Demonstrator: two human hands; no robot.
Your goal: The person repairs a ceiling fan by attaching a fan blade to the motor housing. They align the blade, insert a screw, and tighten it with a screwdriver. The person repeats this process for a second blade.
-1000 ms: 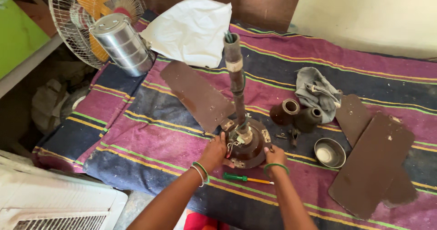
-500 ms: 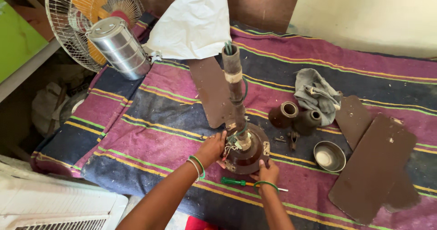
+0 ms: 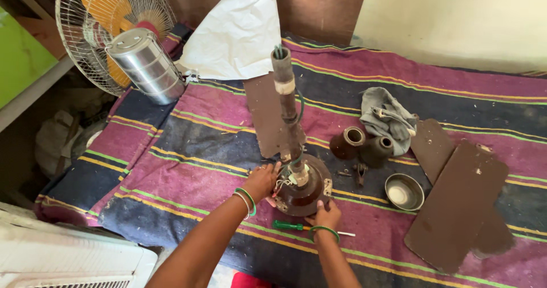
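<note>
Ceiling fan motor (image 3: 305, 188), brown, with upright rod (image 3: 286, 103), on striped cloth (image 3: 188, 151)
Gripped by left hand (image 3: 261, 181) and right hand (image 3: 325, 214), fingers curled against housing; green screwdriver (image 3: 290, 226) alongside

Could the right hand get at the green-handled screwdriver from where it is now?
Probably yes: the right hand rests on the brown fan motor, and the screwdriver lies on the striped cloth just beside its wrist, with nothing covering it.
</note>
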